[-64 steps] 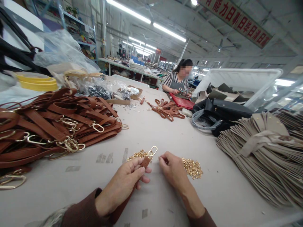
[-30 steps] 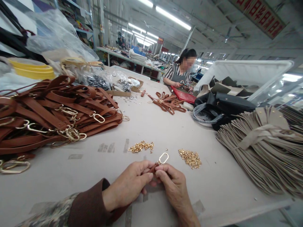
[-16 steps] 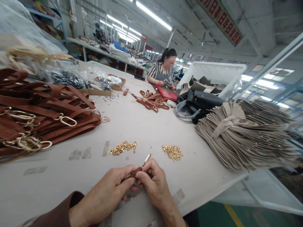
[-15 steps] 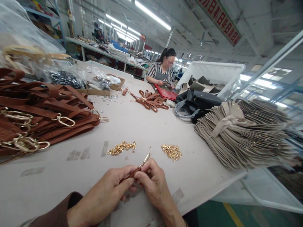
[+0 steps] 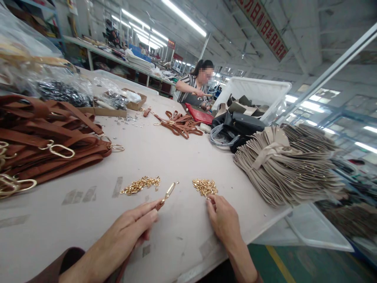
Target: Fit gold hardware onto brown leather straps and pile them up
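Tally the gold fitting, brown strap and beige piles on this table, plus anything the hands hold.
Gold fitting piles: 2
Brown strap heaps: 2
Beige heap: 1
Strap in left hand: 1
Total: 6

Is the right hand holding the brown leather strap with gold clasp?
No, the right hand touches a pile of small gold fittings; the left hand holds the strap.

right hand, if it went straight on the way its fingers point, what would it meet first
The small pile of gold fittings, just ahead of the right hand; its fingertips may touch it, depth unclear.
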Action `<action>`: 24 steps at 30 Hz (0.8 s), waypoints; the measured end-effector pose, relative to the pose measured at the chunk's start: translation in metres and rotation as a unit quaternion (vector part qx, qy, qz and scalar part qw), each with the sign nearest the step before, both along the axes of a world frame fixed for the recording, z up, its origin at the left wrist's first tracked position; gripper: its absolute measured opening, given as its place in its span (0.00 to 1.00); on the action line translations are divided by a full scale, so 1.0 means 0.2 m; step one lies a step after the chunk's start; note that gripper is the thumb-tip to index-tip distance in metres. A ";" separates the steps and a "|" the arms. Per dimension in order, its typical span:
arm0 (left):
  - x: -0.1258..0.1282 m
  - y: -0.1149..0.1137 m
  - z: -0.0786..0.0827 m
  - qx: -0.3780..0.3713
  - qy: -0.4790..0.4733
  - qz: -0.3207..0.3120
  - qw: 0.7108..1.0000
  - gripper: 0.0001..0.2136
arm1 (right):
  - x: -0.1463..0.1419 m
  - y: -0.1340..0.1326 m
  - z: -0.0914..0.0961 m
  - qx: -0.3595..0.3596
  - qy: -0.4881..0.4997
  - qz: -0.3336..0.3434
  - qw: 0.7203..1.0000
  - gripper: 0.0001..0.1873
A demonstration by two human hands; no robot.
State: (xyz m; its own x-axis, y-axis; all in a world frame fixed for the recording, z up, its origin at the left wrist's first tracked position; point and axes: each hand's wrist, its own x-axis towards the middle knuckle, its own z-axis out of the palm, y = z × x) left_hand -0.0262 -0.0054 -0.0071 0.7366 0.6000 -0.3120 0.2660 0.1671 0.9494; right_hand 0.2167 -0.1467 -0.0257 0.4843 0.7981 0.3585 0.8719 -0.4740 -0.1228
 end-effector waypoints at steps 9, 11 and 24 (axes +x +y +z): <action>0.04 -0.02 0.07 -0.134 -0.050 -0.060 0.988 0.14 | 0.06 0.02 -0.02 -0.071 -0.107 0.020 0.992 0.09; 0.04 -0.03 0.07 -0.129 -0.055 -0.057 0.988 0.14 | 0.07 0.03 -0.02 -0.073 -0.116 0.022 0.990 0.10; 0.04 -0.04 0.04 -0.066 -0.056 -0.014 0.996 0.08 | -0.17 0.06 0.03 0.138 0.155 0.124 0.970 0.08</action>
